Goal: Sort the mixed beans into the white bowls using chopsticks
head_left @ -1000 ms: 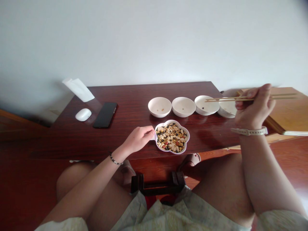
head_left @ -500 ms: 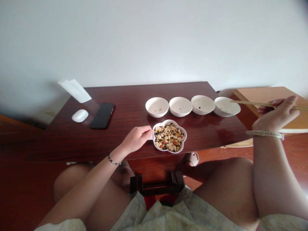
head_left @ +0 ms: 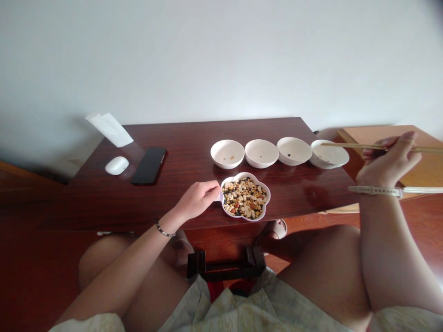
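Observation:
My left hand (head_left: pixel 200 198) is closed on the short handle of a flower-shaped bowl (head_left: pixel 268 196), which stands near the table's front edge. Mixed beans and peanuts (head_left: pixel 244 198) fill it. At the right, my right hand (head_left: pixel 391 159) grips a pair of chopsticks (head_left: pixel 363 146), their tips over the rightmost white bowl (head_left: pixel 330 161). A few small pieces lie in that bowl. Left of it in a row stand a bowl (head_left: pixel 294 159) with a dark bean, a bowl (head_left: pixel 262 160) with one tiny dark bean, and a bowl (head_left: pixel 227 161) with a couple of pale pieces.
On the left of the dark wooden table (head_left: pixel 187 143) are a black phone (head_left: pixel 149 166), a white mouse-shaped object (head_left: pixel 116 166) and a folded white paper (head_left: pixel 110 129). A lighter wooden surface (head_left: pixel 425 170) lies beyond the right end. A pale wall rises behind.
My right hand and the chopsticks have moved a little left, so the tips reach further over the rightmost bowl. My left hand keeps its hold on the handle.

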`<state>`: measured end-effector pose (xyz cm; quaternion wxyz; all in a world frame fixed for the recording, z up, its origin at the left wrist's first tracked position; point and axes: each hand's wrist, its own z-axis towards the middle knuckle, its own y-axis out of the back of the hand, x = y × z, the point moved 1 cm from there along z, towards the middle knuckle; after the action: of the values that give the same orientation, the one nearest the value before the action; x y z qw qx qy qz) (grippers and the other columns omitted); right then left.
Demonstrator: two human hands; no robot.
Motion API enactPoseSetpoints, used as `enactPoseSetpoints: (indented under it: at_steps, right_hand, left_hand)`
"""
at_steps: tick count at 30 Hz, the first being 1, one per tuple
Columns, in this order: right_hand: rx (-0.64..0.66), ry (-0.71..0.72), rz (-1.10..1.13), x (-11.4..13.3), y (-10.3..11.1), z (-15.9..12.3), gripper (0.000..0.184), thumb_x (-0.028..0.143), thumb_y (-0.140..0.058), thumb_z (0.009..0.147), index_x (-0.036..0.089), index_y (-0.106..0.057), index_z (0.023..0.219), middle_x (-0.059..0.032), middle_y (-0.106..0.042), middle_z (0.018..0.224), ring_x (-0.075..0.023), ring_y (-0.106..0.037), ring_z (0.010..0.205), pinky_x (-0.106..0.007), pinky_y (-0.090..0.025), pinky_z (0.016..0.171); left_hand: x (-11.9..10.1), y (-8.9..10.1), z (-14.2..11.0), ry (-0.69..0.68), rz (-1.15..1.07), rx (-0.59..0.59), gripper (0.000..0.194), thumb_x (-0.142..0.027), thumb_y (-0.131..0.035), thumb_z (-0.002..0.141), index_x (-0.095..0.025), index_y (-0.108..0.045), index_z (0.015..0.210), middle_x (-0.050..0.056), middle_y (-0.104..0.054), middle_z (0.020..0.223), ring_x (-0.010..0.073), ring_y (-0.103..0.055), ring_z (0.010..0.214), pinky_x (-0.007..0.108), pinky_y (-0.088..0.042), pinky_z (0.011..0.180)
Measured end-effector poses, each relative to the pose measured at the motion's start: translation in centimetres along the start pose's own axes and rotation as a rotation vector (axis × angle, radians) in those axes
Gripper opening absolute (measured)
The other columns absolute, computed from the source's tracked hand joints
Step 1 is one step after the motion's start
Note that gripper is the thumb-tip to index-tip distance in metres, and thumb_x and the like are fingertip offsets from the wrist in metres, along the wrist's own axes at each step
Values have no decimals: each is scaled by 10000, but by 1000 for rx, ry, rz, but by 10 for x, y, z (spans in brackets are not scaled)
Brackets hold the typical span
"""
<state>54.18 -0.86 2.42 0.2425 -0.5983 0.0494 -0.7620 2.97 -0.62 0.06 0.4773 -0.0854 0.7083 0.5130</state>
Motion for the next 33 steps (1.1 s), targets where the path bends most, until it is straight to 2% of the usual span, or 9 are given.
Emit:
enactPoseSetpoints:
  at_steps: [7, 13, 19, 27, 33]
  right_hand:
    - [143, -36, 24, 8, -28, -36, 430, 244, -396, 1185, 245, -425, 756, 50, -531, 651, -71, -450, 406, -304, -290, 426]
    - [341, -19, 69, 17, -45, -74, 464, 238, -409, 1172, 221, -467, 712, 40, -496, 627, -61, -477, 429, -262, -348, 430]
    - [588, 45, 130, 17, -54, -108, 482, 480, -605, 1097, 215, -529, 701, 7, -522, 619, -96, -513, 426, -263, -238, 358]
    - [868, -52, 110, 30, -59, -166, 580, 674, -677, 1027, 212, -534, 705, 8, -508, 637, -100, -501, 453, -238, -319, 368]
    - [1038, -156, 79, 31, -56, -199, 557, 686, -644, 1045, 228, -563, 738, -1, -512, 622, -117, -518, 490, -244, -361, 394]
  left_hand:
    - [-1, 0, 0, -10, -7, -12, 395, -441, -496, 1090, -177, -617, 823, -26, -577, 722, 144, -485, 681, 289, -301, 664]
    - [0, 0, 0, -9, -7, -5, 390, -435, -502, 1098, -177, -617, 829, -34, -572, 721, 137, -483, 680, 285, -304, 667]
    - [-1, 0, 0, -10, -17, -5, 393, -434, -499, 1103, -175, -612, 829, -36, -571, 725, 134, -480, 684, 284, -312, 673]
    - [0, 0, 0, -1, -6, 5, 392, -430, -489, 1107, -173, -620, 842, -32, -582, 735, 136, -488, 689, 285, -308, 670]
    - [-1, 0, 0, 2, 1, 1, 386, -421, -496, 1101, -171, -611, 831, -32, -579, 733, 133, -483, 687, 282, -305, 666]
